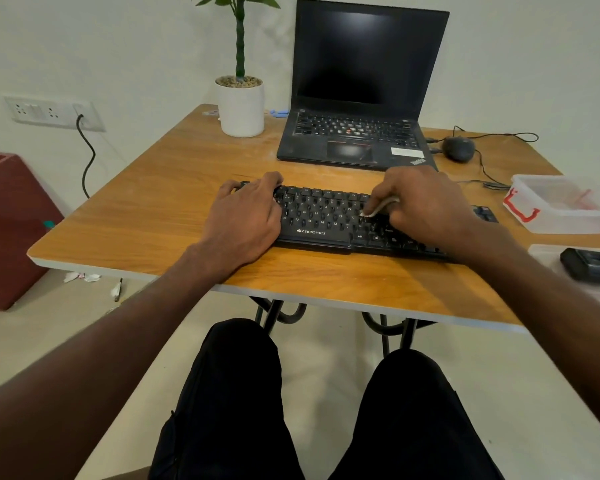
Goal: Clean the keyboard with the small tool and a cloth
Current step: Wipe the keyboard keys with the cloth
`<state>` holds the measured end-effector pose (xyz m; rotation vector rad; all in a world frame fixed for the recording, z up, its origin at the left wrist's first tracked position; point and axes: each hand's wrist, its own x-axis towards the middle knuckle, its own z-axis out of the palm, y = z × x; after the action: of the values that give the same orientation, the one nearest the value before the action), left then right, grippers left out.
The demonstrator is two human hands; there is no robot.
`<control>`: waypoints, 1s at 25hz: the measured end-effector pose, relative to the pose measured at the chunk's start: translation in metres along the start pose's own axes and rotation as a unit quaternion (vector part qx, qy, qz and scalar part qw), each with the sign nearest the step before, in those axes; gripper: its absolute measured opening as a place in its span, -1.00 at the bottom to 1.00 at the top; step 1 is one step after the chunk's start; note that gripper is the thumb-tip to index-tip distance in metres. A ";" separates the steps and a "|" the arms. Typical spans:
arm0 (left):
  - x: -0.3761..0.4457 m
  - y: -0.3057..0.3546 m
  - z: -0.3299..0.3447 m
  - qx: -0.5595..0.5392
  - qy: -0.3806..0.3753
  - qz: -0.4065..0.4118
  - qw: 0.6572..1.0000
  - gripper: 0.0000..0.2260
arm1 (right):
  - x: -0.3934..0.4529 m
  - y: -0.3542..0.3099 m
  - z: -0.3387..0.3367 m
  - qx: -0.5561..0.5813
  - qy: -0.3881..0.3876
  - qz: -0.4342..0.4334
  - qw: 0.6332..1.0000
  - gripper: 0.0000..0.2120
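The keyboard (326, 220) reads "ZEBRONICS" and "Alt".

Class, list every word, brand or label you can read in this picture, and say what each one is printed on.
"ZEBRONICS": front edge of the black keyboard.
"Alt": key on that keyboard.
Single letters such as "B", "N", "M": its keys.
Logo on the laptop corner: too blurred.
White sticker on the laptop: unreadable.
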<state>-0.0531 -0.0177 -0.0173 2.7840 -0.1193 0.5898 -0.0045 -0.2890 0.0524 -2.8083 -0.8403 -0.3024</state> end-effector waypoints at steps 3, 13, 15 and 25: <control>0.000 0.000 -0.001 0.004 0.022 -0.003 1.000 -0.67 | 0.011 -0.017 0.010 0.070 0.067 0.021 0.995 -0.76; 0.000 0.035 0.019 0.012 -0.008 0.020 1.000 -0.58 | -0.005 0.015 0.001 -0.027 0.004 0.044 0.999 -0.71; 0.001 0.035 0.018 0.015 -0.005 0.026 1.000 -0.59 | -0.010 0.022 -0.003 -0.034 0.007 0.055 0.998 -0.73; 0.000 0.035 0.019 0.028 -0.014 0.034 0.999 -0.63 | -0.010 0.001 0.017 0.003 0.027 -0.028 0.999 -0.69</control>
<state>-0.0508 -0.0566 -0.0242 2.8521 -0.2076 0.5794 -0.0100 -0.2912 0.0338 -2.7605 -0.9084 -0.3814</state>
